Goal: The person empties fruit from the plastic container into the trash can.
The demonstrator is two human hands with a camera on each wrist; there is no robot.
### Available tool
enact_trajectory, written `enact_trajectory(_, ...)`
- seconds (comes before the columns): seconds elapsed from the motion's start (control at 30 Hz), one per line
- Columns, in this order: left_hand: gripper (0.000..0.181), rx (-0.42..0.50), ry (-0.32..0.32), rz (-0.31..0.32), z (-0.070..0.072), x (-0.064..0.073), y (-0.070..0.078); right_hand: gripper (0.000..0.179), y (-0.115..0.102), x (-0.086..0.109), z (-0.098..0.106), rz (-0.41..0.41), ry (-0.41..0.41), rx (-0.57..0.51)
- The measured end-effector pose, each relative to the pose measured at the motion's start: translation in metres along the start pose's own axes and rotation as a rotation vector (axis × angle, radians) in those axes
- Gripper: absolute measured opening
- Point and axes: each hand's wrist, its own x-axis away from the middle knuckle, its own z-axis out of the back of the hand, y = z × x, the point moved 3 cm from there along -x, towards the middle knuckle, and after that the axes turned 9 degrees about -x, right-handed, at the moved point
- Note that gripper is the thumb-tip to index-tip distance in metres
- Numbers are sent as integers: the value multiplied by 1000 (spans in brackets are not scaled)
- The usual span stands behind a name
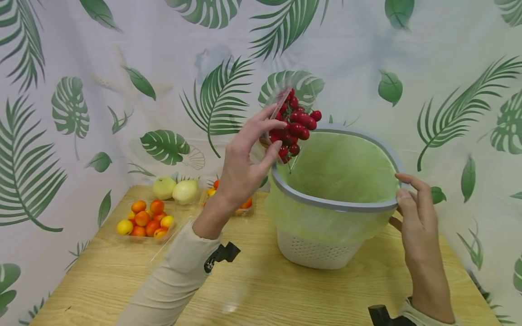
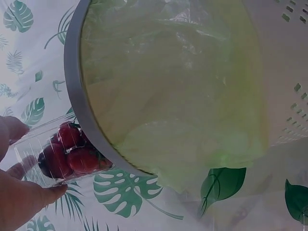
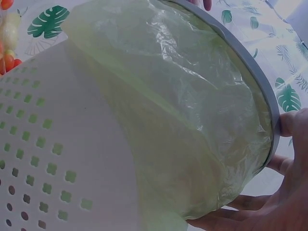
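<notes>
My left hand (image 1: pixel 243 164) holds a clear plastic box (image 2: pixel 30 147) of red cherry tomatoes (image 1: pixel 299 127), tipped on its side at the left of a trash bin's rim. Green stems show among the tomatoes, some of which lean out past the box's edge. The bin (image 1: pixel 318 252) is white with a perforated wall, a grey rim ring (image 1: pixel 338 207) and a pale green liner bag (image 3: pixel 192 110) folded over its outside. At the bin's right side, my right hand (image 1: pixel 420 222) grips the rim ring, thumb on the near side. The bin's floor is hidden.
At the left of the wooden table (image 1: pixel 244 290) sits a clear tray of orange and yellow tomatoes (image 1: pixel 142 219). Two pale round fruits (image 1: pixel 174 189) lie behind it. Another tray of orange fruit (image 1: pixel 246 204) is partly hidden by my left arm. A leaf-print curtain (image 1: pixel 350 54) hangs behind.
</notes>
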Motion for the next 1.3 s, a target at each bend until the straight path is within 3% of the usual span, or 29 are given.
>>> enact_trajectory(0.37, 28, -24, 5, -85, -2, 1, 5, 44, 2, 1, -1, 10, -10, 3)
enact_trajectory(0.67, 29, -73, 5, -115, -2, 3, 7, 44, 3, 2, 0, 12, -10, -4)
enact_trajectory(1.0, 34, -99, 57, -242, 1, 2, 14, 44, 3, 1, 0, 7, -6, 7)
enact_trajectory(1.3, 28, -107, 88, -306, 4, 4, 20, 44, 3, 1, 1, 17, -1, -4)
